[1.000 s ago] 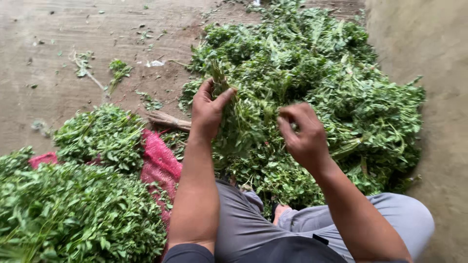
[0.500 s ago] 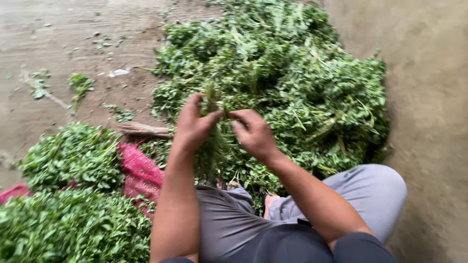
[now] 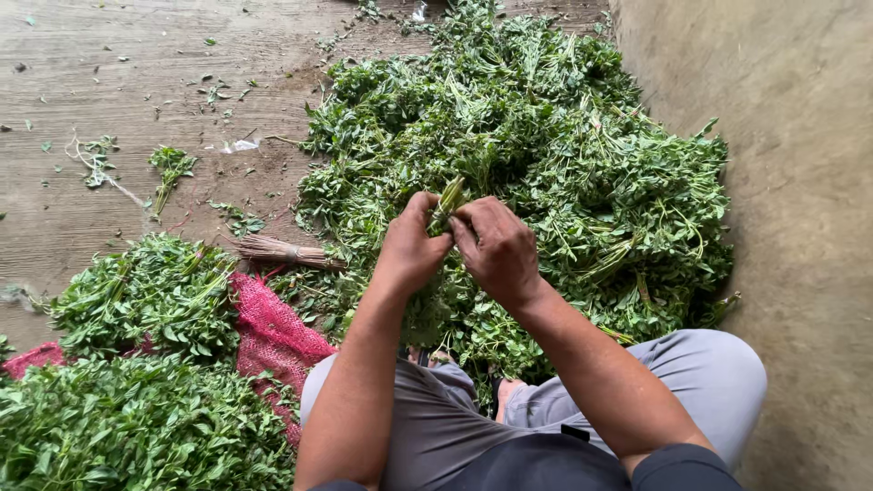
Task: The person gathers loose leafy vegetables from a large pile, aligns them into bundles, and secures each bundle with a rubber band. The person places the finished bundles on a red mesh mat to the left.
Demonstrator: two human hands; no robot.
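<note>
1. Bunch (image 3: 448, 196) of green stems is sitting at frame centre, stem ends poking up toward 12 o'clock between both hands.
2. Left hand (image 3: 411, 247) is closing tight around the bunch from 9 o'clock, fingers wrapped on the stems.
3. Right hand (image 3: 498, 247) is pinching the same stems from 3 o'clock, thumb and fingertips narrow on them; can't tell whether it is holding anything besides the stems.
4. Handling, my read: light, soft, limp. Leaves are bruising easily, thin stems snapping if bent hard. Best hold is on the bare lower stems, where the hands are now, not the leafy tops.
5. Pile (image 3: 564, 164) of loose greens is lying under and beyond the hands, spreading from 12 to 3 o'clock, touching the knees.
6. Sorted greens (image 3: 136, 364) are lying at 8 o'clock on a red net (image 3: 273, 332).
7. Small broom (image 3: 282, 250) is lying at 9 o'clock, just beside the pile.
8. Floor (image 3: 109, 82) at 10 o'clock is carrying stray leaves and sprigs.
</note>
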